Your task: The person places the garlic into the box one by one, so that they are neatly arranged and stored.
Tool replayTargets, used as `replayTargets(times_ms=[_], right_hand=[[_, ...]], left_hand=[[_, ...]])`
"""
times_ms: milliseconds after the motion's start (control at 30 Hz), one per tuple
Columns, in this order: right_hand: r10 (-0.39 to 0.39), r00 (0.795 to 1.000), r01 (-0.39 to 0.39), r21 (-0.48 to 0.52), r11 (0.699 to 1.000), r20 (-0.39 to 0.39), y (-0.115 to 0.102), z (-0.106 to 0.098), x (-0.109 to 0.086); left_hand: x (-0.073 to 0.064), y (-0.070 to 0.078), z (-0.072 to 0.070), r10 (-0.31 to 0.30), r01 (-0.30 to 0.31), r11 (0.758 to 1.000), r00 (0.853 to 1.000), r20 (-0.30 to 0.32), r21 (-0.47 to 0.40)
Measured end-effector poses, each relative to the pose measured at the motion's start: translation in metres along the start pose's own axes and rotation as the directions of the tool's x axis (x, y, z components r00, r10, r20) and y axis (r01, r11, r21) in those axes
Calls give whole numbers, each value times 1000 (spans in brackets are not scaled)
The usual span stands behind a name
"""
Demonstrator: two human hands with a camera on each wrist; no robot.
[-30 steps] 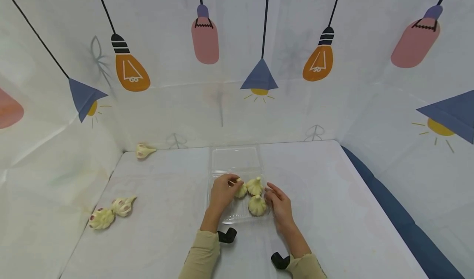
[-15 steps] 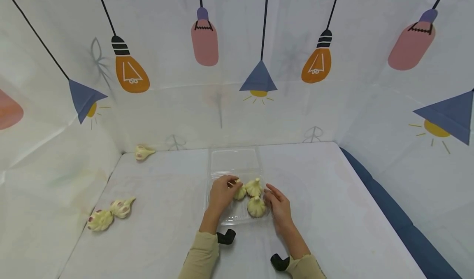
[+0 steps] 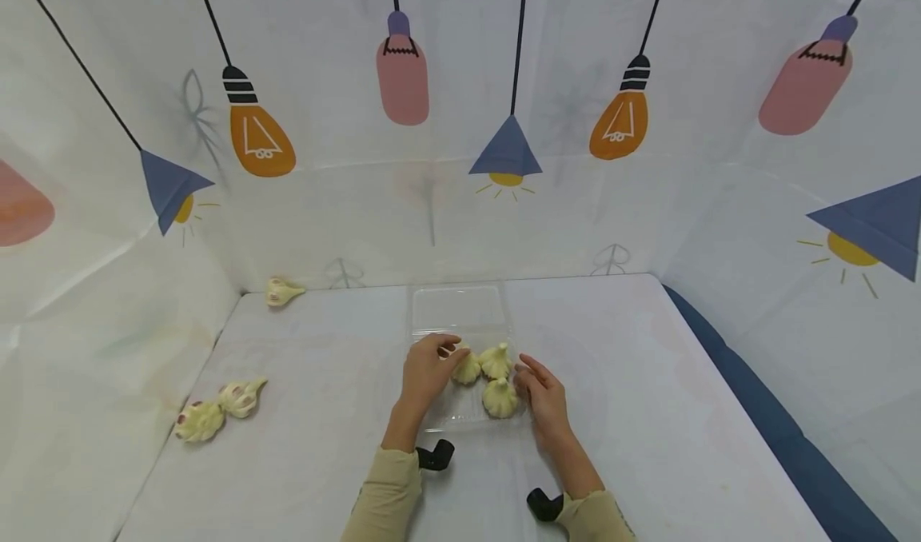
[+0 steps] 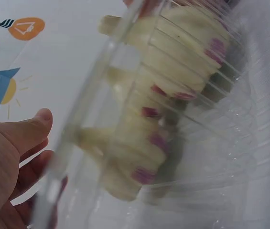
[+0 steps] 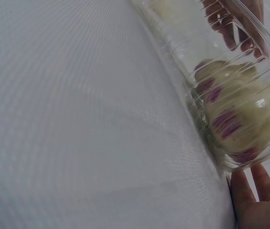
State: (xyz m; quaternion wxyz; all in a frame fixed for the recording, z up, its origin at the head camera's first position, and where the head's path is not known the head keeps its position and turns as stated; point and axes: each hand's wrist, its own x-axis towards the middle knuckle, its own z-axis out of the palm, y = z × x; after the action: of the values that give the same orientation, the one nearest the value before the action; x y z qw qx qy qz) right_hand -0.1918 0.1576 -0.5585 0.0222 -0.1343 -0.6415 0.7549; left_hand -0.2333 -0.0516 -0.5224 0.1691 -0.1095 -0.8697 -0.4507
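Note:
Three pale garlic bulbs with purple patches, among them the left bulb (image 3: 466,368), the back bulb (image 3: 496,360) and the front bulb (image 3: 500,398), sit close together in a clear plastic box (image 3: 452,419) with its lid folded back. My left hand (image 3: 426,372) hovers by the left bulb, thumb and fingers parted. The left wrist view shows that hand (image 4: 15,162) beside the box wall, holding nothing. Along the box's right side, my right hand (image 3: 544,398) rests its fingers, which meet the outer wall in the right wrist view, close to a bulb (image 5: 240,114).
Two more garlic bulbs lie together at the table's left edge, a purple-spotted one (image 3: 199,421) and a paler one (image 3: 241,397). Another bulb (image 3: 283,292) lies at the back left corner. The open lid (image 3: 458,306) lies flat behind the box. A lamp-printed curtain (image 3: 324,222) surrounds the white table.
My left hand has drawn slightly left and away from the left bulb, and its thumb and fingers have parted. The right hand and the three bulbs in the box have stayed put.

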Motion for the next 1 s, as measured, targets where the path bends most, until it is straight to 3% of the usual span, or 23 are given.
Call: replayTargets(times_ms=[200, 433, 567, 1000], right_hand=[[4, 1000, -4, 0, 1000, 17, 0, 2, 0], [3, 1000, -3, -19, 1000, 7, 1, 0, -3], [-5, 1000, 5, -13, 1000, 7, 0, 2, 0], [25, 1000, -25, 1, 1000, -7, -1, 2, 0]], left_hand=[[-4, 1, -10, 10, -10, 1000, 1000, -9, 0], [-13, 7, -23, -12, 10, 999, 999, 38, 38], [-17, 8, -33, -3, 2, 998, 1000, 18, 69], [-27, -4, -86, -8, 16, 981, 999, -45, 191]])
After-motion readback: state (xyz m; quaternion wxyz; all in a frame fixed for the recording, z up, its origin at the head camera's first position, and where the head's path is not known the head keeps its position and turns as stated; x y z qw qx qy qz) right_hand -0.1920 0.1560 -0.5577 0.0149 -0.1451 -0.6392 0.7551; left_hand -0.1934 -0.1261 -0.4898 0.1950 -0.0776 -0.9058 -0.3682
